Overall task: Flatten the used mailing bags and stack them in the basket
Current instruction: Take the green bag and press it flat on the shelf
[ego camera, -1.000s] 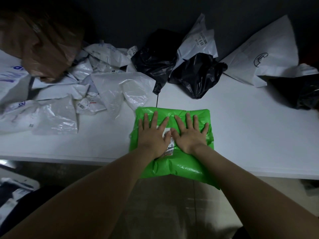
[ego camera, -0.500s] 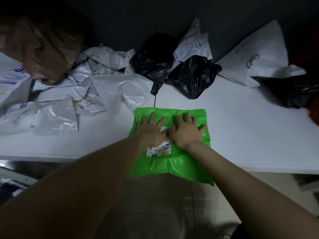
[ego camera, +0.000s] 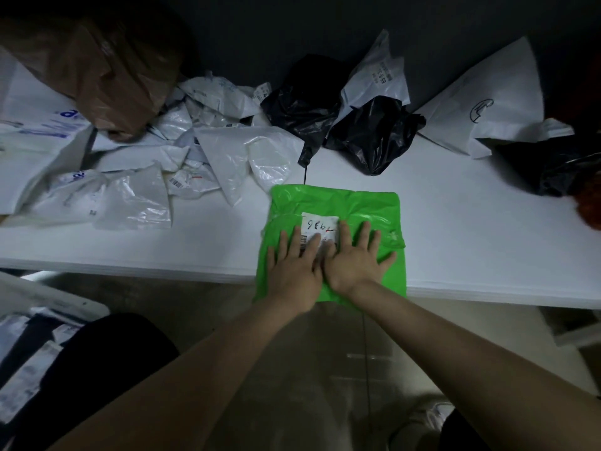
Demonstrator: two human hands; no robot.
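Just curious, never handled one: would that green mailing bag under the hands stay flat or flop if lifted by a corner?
Probably floppy: the green bag is thin, wrinkled film, its near end hanging over the table edge. Likely light and slippery, given its gloss.

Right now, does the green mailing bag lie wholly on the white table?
No, the near end of the green mailing bag sticks out past the front edge of the white table.
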